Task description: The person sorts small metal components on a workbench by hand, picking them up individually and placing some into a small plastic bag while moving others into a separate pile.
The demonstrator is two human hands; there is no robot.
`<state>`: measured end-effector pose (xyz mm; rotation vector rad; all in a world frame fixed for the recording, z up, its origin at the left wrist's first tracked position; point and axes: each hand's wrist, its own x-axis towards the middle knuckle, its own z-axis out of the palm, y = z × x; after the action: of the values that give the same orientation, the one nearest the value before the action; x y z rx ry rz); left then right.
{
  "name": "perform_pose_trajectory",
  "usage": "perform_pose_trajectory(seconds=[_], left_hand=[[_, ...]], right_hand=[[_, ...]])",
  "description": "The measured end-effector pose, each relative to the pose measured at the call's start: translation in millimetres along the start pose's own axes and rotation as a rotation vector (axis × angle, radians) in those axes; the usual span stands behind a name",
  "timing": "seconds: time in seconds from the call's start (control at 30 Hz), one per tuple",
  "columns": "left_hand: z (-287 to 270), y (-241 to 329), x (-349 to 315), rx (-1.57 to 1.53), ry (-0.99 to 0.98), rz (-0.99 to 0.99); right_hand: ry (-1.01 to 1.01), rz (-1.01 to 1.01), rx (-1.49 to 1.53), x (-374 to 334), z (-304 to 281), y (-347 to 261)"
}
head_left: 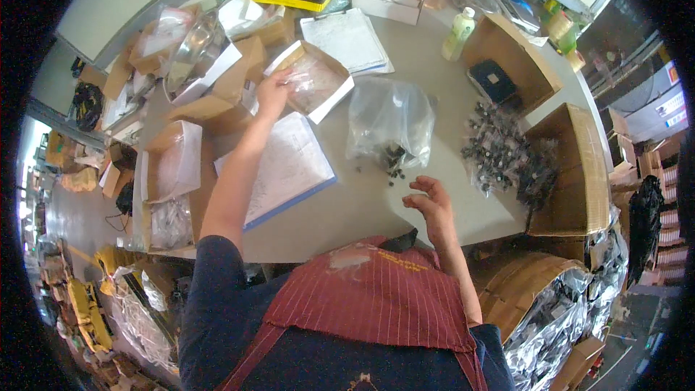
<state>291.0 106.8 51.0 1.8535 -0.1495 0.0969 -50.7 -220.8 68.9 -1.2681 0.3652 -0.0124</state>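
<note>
My left hand [274,93] reaches over the left edge of a shallow white box [334,106]. Its fingers look pinched on a clear plastic bag [308,76] among the thin bags lying in that box; the fingertips are partly lost against the shiny film. My right hand [433,206] hovers over the near part of the table, fingers bent and apart from the thumb, nothing visible between them. Just beyond it, small black parts [394,163] spill at the mouth of a large clear bag [387,116]. A larger pile of small bagged black parts [499,145] lies to the right.
A cardboard box on its side [572,174] borders the pile, with another open carton [514,58] behind it. A pale green bottle [458,33] stands at the back. Papers on a blue clipboard [289,166] lie under my left forearm. White boxes of bags [172,163] stand left.
</note>
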Motion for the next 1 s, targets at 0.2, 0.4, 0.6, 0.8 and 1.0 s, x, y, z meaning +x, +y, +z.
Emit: perform_pose_trajectory(seconds=[0.2,0.4,0.6,0.8,1.0], left_hand=[[2,-18,12,0.208,-0.018,0.105],[-1,7,8,0.446,-0.025,0.08],[-7,31,-25,0.376,-0.195,0.131],[29,64,-97,0.254,-0.161,0.149],[51,110,-155,0.086,-0.356,0.086]], right_hand=[[-0.039,0.065,-0.007,-6,-4,11],[0.105,0.028,-0.028,-13,-8,9],[-0.02,0.096,-0.125,-9,-14,14],[-0.151,0.149,-0.175,-6,-1,13],[-0.116,-0.026,-0.259,-2,12,6]])
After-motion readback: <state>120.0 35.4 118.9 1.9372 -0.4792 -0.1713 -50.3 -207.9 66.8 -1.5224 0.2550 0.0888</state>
